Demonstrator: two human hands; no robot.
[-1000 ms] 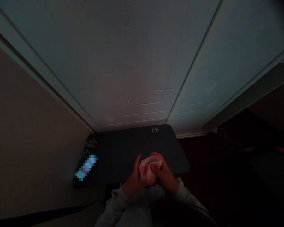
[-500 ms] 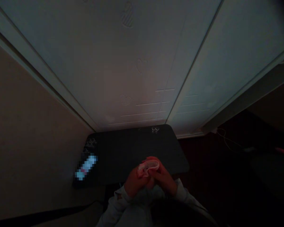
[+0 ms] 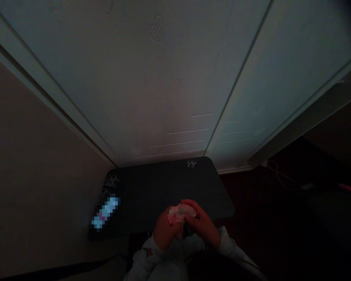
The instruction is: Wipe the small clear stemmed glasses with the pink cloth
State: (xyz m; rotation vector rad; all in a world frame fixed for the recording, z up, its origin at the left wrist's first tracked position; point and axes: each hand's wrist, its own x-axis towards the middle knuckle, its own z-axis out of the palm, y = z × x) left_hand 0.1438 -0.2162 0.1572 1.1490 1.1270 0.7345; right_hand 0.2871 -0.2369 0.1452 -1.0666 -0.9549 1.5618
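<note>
My left grip (image 3: 166, 231) and right grip (image 3: 204, 227) meet before my body, fingers curled, both clamped on the pink cloth (image 3: 174, 217) at the near edge of the counter (image 3: 152, 195). Versus a second ago: cloth more bunched, left fingers folded down.

You have a soft pink piece (image 3: 174, 217), seemingly cloth, bunched between your 2 hands (image 3: 166, 231). Its left part looks crumpled; at your right it forms a paler, smoother oval. Your grip covers its lower part. It shows against the bench (image 3: 152, 195), near its closest edge; dimness blurs its details.
</note>
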